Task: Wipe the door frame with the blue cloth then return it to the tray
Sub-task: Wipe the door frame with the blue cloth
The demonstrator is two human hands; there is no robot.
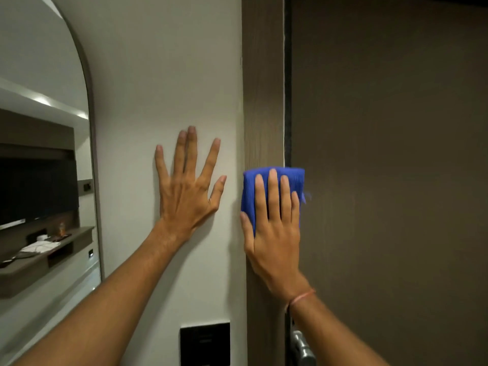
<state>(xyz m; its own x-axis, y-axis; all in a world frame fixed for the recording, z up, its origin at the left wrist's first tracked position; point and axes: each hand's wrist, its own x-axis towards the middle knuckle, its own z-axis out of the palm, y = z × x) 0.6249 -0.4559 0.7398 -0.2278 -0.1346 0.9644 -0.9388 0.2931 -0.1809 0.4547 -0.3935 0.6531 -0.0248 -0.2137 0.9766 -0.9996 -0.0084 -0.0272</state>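
Note:
A brown wooden door frame [262, 88] runs top to bottom in the middle of the view. My right hand [276, 233] lies flat on a folded blue cloth [249, 188] and presses it against the frame at mid height. The cloth covers the frame's width and reaches the dark gap beside the door. My left hand [188, 186] is spread flat on the white wall [163, 75] just left of the frame, holding nothing. No tray is in view.
The dark brown door [390, 154] fills the right side, with a metal handle [302, 347] at the bottom. A black wall panel [205, 343] sits low on the wall. An arched mirror [45, 154] at the left reflects a shelf and a screen.

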